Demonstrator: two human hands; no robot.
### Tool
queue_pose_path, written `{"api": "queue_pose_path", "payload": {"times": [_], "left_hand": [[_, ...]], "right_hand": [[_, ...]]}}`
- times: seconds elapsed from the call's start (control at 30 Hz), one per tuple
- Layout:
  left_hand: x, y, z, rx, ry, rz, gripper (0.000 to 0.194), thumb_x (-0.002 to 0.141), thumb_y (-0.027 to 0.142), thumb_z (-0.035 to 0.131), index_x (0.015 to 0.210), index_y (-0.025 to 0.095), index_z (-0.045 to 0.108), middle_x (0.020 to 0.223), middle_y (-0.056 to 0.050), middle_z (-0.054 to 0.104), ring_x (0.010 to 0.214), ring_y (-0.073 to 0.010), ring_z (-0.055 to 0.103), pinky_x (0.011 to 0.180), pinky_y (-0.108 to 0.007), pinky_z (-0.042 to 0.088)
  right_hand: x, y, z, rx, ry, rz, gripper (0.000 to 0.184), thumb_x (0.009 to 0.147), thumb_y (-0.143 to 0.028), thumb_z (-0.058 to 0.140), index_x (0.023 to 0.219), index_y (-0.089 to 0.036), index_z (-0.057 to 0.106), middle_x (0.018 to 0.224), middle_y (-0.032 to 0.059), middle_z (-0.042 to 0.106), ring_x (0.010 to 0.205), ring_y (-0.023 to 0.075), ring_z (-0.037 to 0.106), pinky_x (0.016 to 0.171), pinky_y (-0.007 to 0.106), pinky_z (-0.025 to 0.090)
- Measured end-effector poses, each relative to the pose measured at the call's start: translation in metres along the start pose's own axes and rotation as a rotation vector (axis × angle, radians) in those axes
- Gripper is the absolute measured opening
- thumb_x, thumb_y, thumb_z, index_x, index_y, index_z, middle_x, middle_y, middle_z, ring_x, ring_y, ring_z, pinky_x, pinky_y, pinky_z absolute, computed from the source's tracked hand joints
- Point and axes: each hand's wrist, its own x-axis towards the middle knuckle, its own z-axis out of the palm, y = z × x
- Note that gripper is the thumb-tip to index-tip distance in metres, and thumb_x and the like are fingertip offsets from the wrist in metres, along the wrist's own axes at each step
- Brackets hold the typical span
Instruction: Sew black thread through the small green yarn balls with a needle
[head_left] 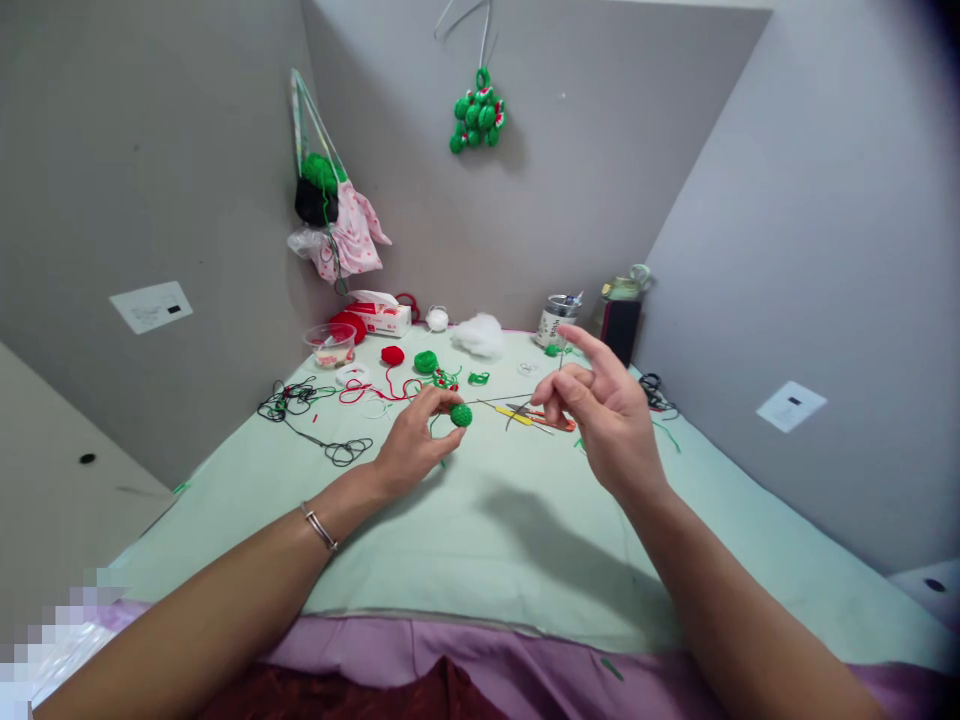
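My left hand (pixel 420 435) pinches a small green crocheted ball (pixel 461 415) between thumb and fingers, just above the table. From the ball a dark thread (pixel 499 400) runs taut to my right hand (pixel 600 410). The thumb and bent fingers of that hand are closed on the thread, while the index finger is raised. A thin dark strand shows by the raised fingertip; whether it is thread or a needle I cannot tell. Beyond the thread lie a yellow-handled crochet hook (pixel 514 414) and orange-handled scissors (pixel 566 425).
Green yarn (pixel 425 362), red yarn (pixel 392 355) and white stuffing (pixel 480 336) lie farther back. Tangled black cord (pixel 296 400) is at left. A tissue box (pixel 386 320), plastic tub (pixel 330 347) and tin of pens (pixel 556 318) stand near the walls. A green crocheted cluster (pixel 478 115) hangs above.
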Motion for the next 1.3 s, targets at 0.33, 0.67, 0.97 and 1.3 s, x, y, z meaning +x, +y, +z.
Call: {"api": "queue_pose_path", "payload": {"times": [0.33,0.67,0.97,1.3], "left_hand": [[0.003,-0.003,-0.001,-0.027,0.034,-0.031,0.025,0.079,0.013,0.063,0.103,0.02,0.058,0.104,-0.005,0.059,0.101,-0.0193,0.059,0.098,-0.04,0.05],[0.007,-0.01,-0.003,-0.146,0.102,-0.156,0.025,0.078,0.019,0.067,0.101,0.019,0.058,0.107,-0.006,0.06,0.101,-0.0182,0.06,0.1,-0.04,0.048],[0.009,0.004,-0.006,-0.461,0.101,-0.232,0.031,0.077,0.028,0.074,0.102,0.019,0.058,0.104,-0.004,0.064,0.097,-0.0165,0.062,0.092,-0.033,0.05],[0.008,0.009,-0.005,-0.525,0.065,-0.235,0.031,0.075,0.028,0.078,0.098,0.018,0.059,0.098,-0.003,0.063,0.092,-0.0156,0.061,0.088,-0.032,0.051]], "right_hand": [[-0.006,0.004,0.006,0.126,-0.055,-0.047,0.005,0.094,-0.025,0.061,0.094,-0.021,0.062,0.081,0.0015,0.07,0.058,0.0102,0.06,0.053,0.025,0.048],[-0.007,0.002,0.007,0.035,-0.047,-0.095,0.01,0.087,-0.029,0.068,0.083,-0.02,0.07,0.084,0.0028,0.064,0.057,0.0097,0.054,0.052,0.027,0.047],[-0.007,0.02,0.017,-0.053,-0.207,0.237,0.022,0.08,-0.037,0.073,0.09,-0.017,0.073,0.072,0.0015,0.064,0.054,0.0091,0.051,0.053,0.026,0.045],[-0.007,0.038,0.024,-0.192,-0.278,0.318,0.019,0.081,-0.034,0.066,0.087,-0.016,0.07,0.063,-0.0008,0.059,0.055,0.0097,0.047,0.053,0.024,0.037]]}}
